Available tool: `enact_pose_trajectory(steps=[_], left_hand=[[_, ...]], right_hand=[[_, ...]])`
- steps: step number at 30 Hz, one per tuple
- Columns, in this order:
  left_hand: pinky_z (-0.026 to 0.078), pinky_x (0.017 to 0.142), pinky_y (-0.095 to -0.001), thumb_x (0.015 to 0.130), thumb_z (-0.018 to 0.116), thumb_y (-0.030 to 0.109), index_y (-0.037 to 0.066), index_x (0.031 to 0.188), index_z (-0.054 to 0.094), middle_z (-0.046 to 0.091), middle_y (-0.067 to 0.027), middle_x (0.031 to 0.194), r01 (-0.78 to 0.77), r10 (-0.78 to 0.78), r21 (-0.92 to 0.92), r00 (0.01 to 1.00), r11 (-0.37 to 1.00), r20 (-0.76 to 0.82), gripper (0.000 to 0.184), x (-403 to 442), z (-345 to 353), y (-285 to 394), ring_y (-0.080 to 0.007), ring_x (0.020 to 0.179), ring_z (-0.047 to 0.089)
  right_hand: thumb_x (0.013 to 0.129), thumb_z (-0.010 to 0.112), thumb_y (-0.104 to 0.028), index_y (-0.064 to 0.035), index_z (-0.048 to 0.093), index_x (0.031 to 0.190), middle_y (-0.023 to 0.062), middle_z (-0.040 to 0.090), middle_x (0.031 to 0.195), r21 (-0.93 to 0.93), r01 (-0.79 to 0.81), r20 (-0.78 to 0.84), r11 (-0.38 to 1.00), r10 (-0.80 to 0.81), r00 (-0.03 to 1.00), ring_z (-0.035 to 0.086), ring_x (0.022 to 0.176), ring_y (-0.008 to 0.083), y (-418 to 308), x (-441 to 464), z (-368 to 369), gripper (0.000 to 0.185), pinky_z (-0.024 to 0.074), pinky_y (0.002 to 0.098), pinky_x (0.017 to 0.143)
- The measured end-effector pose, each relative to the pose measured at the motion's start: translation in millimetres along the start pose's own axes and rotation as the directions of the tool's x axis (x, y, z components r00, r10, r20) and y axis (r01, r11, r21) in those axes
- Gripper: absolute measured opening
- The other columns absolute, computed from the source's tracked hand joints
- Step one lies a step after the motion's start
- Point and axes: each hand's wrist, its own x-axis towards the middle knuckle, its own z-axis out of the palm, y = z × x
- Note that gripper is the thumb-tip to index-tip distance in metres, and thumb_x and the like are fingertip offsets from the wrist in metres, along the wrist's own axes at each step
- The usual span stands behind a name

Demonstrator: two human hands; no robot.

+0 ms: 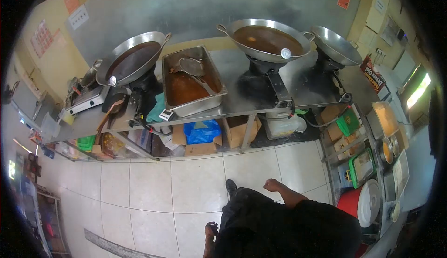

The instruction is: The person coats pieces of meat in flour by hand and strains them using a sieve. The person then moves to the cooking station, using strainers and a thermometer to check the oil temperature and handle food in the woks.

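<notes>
My left hand [211, 230] hangs low beside my dark trousers, its fingers loosely bent and somewhat apart, with nothing clearly visible in it. My right hand [273, 185] is held out over the tiled floor, fingers curled in and nothing seen in them. Neither hand touches the steel counter [186, 120]. On that counter a deep metal tray [186, 95] of brown liquid holds a strainer [191, 66]. Woks of dark liquid stand to its left [135, 60] and right [267, 37], each with a dial thermometer at its rim.
Another wok [336, 46] is at the far right of the counter. Cardboard boxes and a blue bag [202, 132] are below. A rack on the right holds trays and a red bucket with a white lid [369, 203]. A metal strip [111, 246] crosses the lower left.
</notes>
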Motion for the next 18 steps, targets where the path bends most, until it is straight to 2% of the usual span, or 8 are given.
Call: enact_pose_trajectory(steps=[3, 9, 10, 11, 12, 13, 16, 18], left_hand=[[0.052, 0.055, -0.035, 0.089, 0.041, 0.029, -0.002, 0.098, 0.056, 0.061, -0.0177, 0.083, -0.131, 0.13, 0.058, 0.991, 0.99, 0.017, 0.035, -8, -3, -3, -0.0246, 0.066, 0.062], [0.054, 0.058, -0.0339, 0.086, 0.054, 0.021, -0.002, 0.093, 0.056, 0.062, -0.0177, 0.081, 0.417, -0.332, -0.68, 0.906, 0.603, 0.262, 0.025, -6, -5, -40, -0.0257, 0.071, 0.063], [0.053, 0.058, -0.0339, 0.083, 0.057, 0.017, -0.002, 0.093, 0.055, 0.062, -0.018, 0.08, 0.058, -0.032, -0.31, 0.996, 0.949, 0.086, 0.021, -20, -4, -33, -0.0253, 0.071, 0.063], [0.053, 0.058, -0.0339, 0.081, 0.06, 0.012, -0.002, 0.092, 0.055, 0.063, -0.0182, 0.079, -0.329, 0.321, 0.176, 0.944, 0.928, 0.073, 0.019, -30, -3, -20, -0.0249, 0.071, 0.063], [0.053, 0.058, -0.033, 0.079, 0.061, 0.007, -0.002, 0.092, 0.055, 0.063, -0.0183, 0.078, 0.161, -0.157, -0.249, 0.987, 0.955, 0.036, 0.017, -7, 1, -56, -0.0235, 0.07, 0.063], [0.053, 0.058, -0.033, 0.079, 0.061, 0.007, -0.002, 0.092, 0.055, 0.063, -0.0183, 0.078, 0.157, -0.151, -0.247, 0.988, 0.956, 0.041, 0.017, -7, 3, -54, -0.0235, 0.07, 0.063], [0.053, 0.057, -0.0336, 0.079, 0.059, 0.003, -0.002, 0.093, 0.055, 0.063, -0.0173, 0.078, -0.39, 0.366, 0.234, 0.92, 0.891, 0.14, 0.015, -13, 10, -48, -0.0231, 0.068, 0.062], [0.053, 0.057, -0.0346, 0.082, 0.056, 0.004, -0.002, 0.093, 0.055, 0.062, -0.0163, 0.079, 0.311, -0.284, -0.455, 0.95, 0.835, 0.129, 0.012, -7, 20, -45, -0.0229, 0.066, 0.062]], right_hand=[[0.077, 0.059, -0.037, -0.0058, 0.065, 0.093, 0.0188, 0.061, 0.104, -0.082, -0.014, 0.017, 0.997, 0.016, 1.0, 0.057, 0.101, 0.0327, 12, 6, 12, 0.036, 0.0453, 0.0401, 0.088], [0.077, 0.06, -0.034, -0.0059, 0.066, 0.091, 0.017, 0.062, 0.104, 0.094, -0.135, 0.045, 0.986, 0.132, 0.99, 0.057, 0.1, 0.0316, 4, 4, 8, 0.032, 0.0456, 0.0395, 0.087], [0.077, 0.06, -0.034, -0.0063, 0.066, 0.091, 0.0174, 0.062, 0.103, 0.097, -0.096, 0.03, 0.991, 0.093, 0.995, 0.058, 0.099, 0.0315, 3, 7, 8, 0.032, 0.0459, 0.0397, 0.087], [0.077, 0.061, -0.034, -0.0068, 0.066, 0.092, 0.0177, 0.062, 0.102, 0.099, -0.057, 0.014, 0.993, 0.056, 0.998, 0.058, 0.099, 0.0314, 4, 10, 9, 0.031, 0.0461, 0.0398, 0.087], [0.077, 0.061, -0.034, -0.0068, 0.066, 0.092, 0.0177, 0.062, 0.102, 0.1, -0.055, 0.012, 0.993, 0.054, 0.998, 0.058, 0.099, 0.0314, 0, 7, 8, 0.031, 0.0461, 0.0398, 0.087], [0.077, 0.061, -0.034, -0.0069, 0.066, 0.092, 0.018, 0.063, 0.1, 0.141, -0.068, -0.024, 0.988, 0.072, 0.997, 0.059, 0.098, 0.0314, -1, 4, 5, 0.031, 0.0462, 0.0397, 0.086], [0.077, 0.06, -0.033, -0.0066, 0.065, 0.093, 0.0184, 0.063, 0.098, 0.171, -0.071, -0.074, 0.983, 0.084, 0.994, 0.059, 0.097, 0.0315, 1, -3, 1, 0.031, 0.0464, 0.0395, 0.086], [0.077, 0.06, -0.033, -0.0061, 0.065, 0.092, 0.0184, 0.064, 0.097, 0.164, -0.069, -0.085, 0.984, 0.083, 0.993, 0.06, 0.096, 0.0316, 7, -9, 1, 0.032, 0.0465, 0.0394, 0.086]])
